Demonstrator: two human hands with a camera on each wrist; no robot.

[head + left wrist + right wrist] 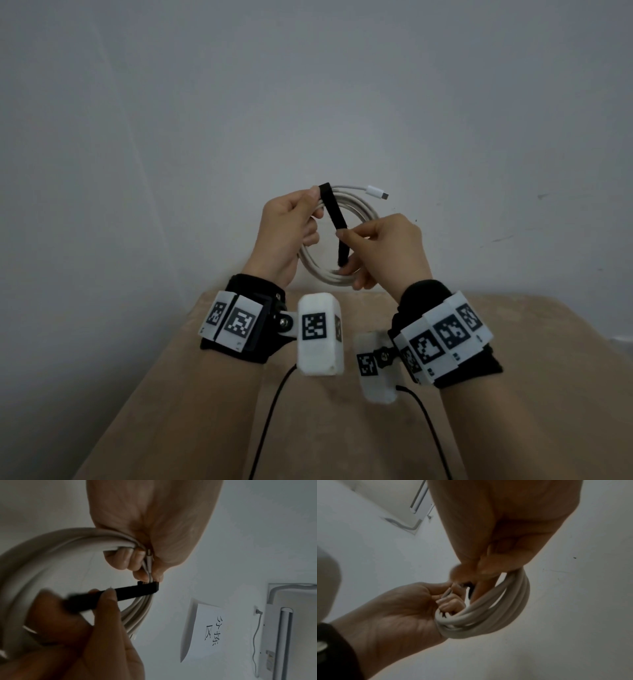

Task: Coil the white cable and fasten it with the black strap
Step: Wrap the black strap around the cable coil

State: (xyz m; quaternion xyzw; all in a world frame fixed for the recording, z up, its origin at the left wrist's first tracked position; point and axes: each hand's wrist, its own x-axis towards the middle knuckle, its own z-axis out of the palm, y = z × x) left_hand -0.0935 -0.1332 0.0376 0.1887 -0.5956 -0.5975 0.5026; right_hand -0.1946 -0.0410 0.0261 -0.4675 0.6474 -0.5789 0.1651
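Note:
The white cable (359,207) is wound into a round coil and held up in the air in front of the wall. My left hand (291,222) grips the coil's upper left side, fingers curled round the bundled strands (142,601). A white plug (376,192) sticks out at the coil's top right. The black strap (337,222) hooks over the bundle beside the left thumb and runs down across the coil. My right hand (380,246) pinches the strap (130,593) partway along between thumb and fingers. The right wrist view shows the coil (510,604) edge-on with both hands on it.
A beige cloth-covered table (342,428) lies below the hands, against a plain grey wall (308,85). Black leads trail from both wrist cameras over the cloth. In the left wrist view a paper sign (205,631) hangs on the wall next to a wall unit (283,635).

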